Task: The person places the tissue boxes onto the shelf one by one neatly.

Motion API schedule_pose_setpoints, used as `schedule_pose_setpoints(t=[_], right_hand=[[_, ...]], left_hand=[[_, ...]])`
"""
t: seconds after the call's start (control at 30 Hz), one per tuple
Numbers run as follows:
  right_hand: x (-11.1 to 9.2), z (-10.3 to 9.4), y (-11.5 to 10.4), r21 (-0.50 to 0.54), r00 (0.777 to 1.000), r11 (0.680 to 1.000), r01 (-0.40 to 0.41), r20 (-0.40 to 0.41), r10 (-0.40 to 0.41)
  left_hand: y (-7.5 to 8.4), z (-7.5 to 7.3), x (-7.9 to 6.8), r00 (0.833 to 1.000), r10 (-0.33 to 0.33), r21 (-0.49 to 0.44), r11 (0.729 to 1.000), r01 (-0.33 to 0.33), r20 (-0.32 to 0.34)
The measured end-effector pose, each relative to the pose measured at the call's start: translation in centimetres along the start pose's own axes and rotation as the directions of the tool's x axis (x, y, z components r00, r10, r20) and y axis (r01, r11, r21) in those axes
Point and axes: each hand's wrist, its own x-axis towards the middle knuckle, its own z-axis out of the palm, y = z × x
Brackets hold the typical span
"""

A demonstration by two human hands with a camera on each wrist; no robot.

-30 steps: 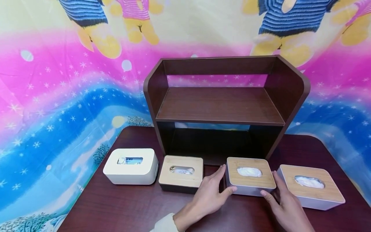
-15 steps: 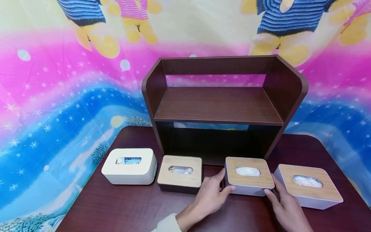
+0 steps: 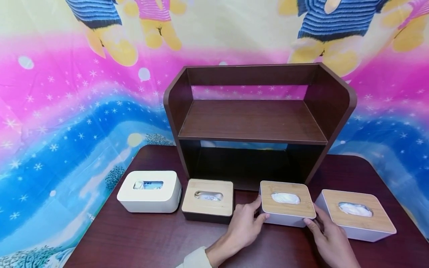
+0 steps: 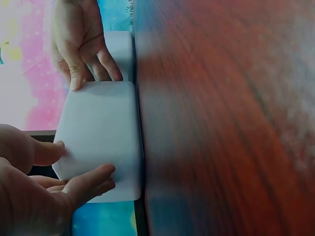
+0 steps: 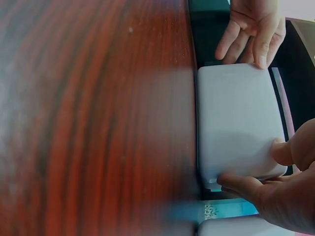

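Sitting before the shelf [image 3: 253,121] in the head view, the tissue box [image 3: 285,204] second from the right has its slot facing up and long axis running left to right. In the left wrist view, the left hand [image 4: 39,201] grips one end, thumb parted from fingers; in the right wrist view, the right hand [image 5: 290,196] grips the opposite end likewise, palm turned inward.

Free room over upper shelf [image 3: 253,121]; neighbouring boxes [image 3: 362,222] hem hands [image 3: 244,226].
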Motion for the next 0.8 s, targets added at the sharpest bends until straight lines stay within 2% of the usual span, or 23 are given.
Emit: schedule_pose_setpoints(t=[0.4,0.7,0.8], right_hand=[[-0.1,0.4,-0.7,0.013,0.999,1.000,0.008,-0.034,-0.008],[-0.1,0.5,-1.4,-0.003,0.993,0.998,0.057,-0.102,-0.057],[0.0,0.6,-1.7,-0.013,0.986,0.996,0.088,-0.141,-0.089]], left_hand=[[0.0,-0.7,0.1,1.000,-0.006,0.030,1.000,0.007,-0.020],[0.1,-1.5,0.3,1.000,-0.010,-0.005,1.000,0.010,-0.029],[0.0,-1.7,0.4,0.998,0.003,0.020,1.000,-0.002,-0.055]])
